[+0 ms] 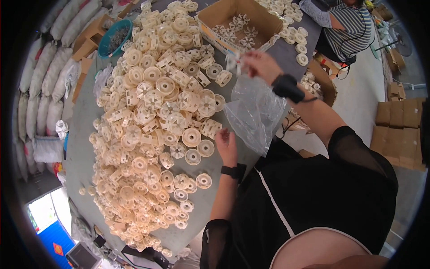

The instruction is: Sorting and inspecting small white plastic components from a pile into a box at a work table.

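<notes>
A big heap of cream plastic wheel-shaped parts (152, 112) covers the grey table (83, 130). My right hand (260, 65) is raised over the table and pinches a small pale plastic part (233, 60) together with the top edge of a clear plastic bag (255, 112), which hangs down from it. My left hand (227, 145) rests at the table's near edge, its fingers on the bag's lower left corner, beside loose wheels (199, 148). Both wrists wear black bands.
An open cardboard box (239, 22) with a few parts stands at the far side. A teal bowl (114, 38) of small dark pieces sits far left. Another person (345, 27) in a striped top sits at the far right. White sacks (40, 76) line the left; cartons (401, 130) stack at the right.
</notes>
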`<action>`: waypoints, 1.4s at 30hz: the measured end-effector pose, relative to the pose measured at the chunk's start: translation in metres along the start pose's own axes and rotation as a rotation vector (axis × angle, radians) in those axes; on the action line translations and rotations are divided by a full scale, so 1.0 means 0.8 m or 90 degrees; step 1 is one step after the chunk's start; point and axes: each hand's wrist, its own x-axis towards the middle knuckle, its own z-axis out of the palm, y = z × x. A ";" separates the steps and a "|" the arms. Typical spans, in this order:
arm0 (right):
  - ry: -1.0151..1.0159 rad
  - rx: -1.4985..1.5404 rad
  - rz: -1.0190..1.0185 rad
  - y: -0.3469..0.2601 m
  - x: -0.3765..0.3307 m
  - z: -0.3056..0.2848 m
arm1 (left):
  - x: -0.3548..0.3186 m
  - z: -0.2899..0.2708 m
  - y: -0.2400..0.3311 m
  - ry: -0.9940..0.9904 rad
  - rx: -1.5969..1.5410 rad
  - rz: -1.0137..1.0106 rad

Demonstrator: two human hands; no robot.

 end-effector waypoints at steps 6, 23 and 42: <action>0.076 0.383 0.018 -0.020 0.066 -0.071 | 0.021 -0.004 0.050 0.144 0.665 0.415; -0.396 -0.242 0.026 0.140 -0.147 0.116 | -0.045 -0.134 -0.027 0.078 0.642 0.271; -0.051 -0.328 0.030 0.232 -0.162 0.263 | -0.127 -0.282 -0.040 -0.022 0.705 0.219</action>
